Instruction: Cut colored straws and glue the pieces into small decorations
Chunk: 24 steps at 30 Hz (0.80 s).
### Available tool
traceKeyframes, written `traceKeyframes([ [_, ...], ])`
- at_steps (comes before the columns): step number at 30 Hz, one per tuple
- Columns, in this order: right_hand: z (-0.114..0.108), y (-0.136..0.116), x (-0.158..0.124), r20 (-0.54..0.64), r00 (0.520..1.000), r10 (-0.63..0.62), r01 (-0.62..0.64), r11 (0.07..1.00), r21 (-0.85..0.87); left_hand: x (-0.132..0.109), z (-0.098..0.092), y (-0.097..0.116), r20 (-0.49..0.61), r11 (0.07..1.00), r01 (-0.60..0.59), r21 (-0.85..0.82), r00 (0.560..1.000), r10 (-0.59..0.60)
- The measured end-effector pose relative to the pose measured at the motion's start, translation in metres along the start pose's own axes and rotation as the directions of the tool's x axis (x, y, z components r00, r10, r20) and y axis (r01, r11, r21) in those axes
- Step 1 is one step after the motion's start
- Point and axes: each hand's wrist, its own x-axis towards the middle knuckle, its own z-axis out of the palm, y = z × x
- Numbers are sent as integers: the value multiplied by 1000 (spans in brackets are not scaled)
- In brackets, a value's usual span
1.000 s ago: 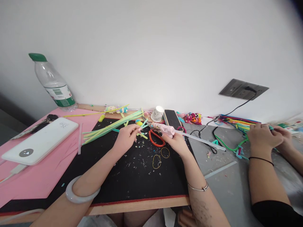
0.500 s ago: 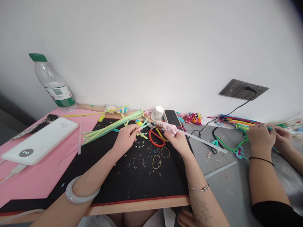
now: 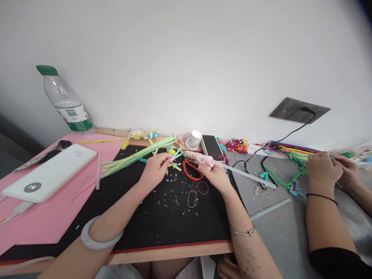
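My left hand (image 3: 157,169) pinches short pale blue and green pipe cleaner pieces (image 3: 177,152) above the black mat. In my right hand (image 3: 216,175) is a pink hot glue gun (image 3: 203,159), its nozzle pointing left at those pieces. A long clear glue stick (image 3: 247,174) sticks out of the gun's back end. Whether the nozzle touches the pipe cleaners I cannot tell. Red-handled scissors (image 3: 192,171) lie just beneath the gun. Behind my left hand is a bundle of pale green and yellow pipe cleaners (image 3: 136,155).
A paper cup (image 3: 193,140) and a dark phone-like slab (image 3: 212,146) stand behind the gun. On the left are a white power bank (image 3: 50,172) and a plastic bottle (image 3: 69,102). Rubber bands (image 3: 192,198) lie on the mat (image 3: 174,228). A co-worker's hands (image 3: 325,170) work at the right.
My right hand has moved the glue gun slightly left, closer to the pipe cleaner pieces. My left hand stays in place.
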Motion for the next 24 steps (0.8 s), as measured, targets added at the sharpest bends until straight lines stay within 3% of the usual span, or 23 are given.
traceKeyframes([
  [14, 6, -2, -3, 4, 1000, -2, 2, 1000, 4, 0, 1, -1, -2, 999, -4, 34, 1000, 4],
  [24, 12, 5, -2, 28, 997, -74, 74, 997, 19, 1, 0, 1, -1, 999, -5, 49, 1000, 5],
])
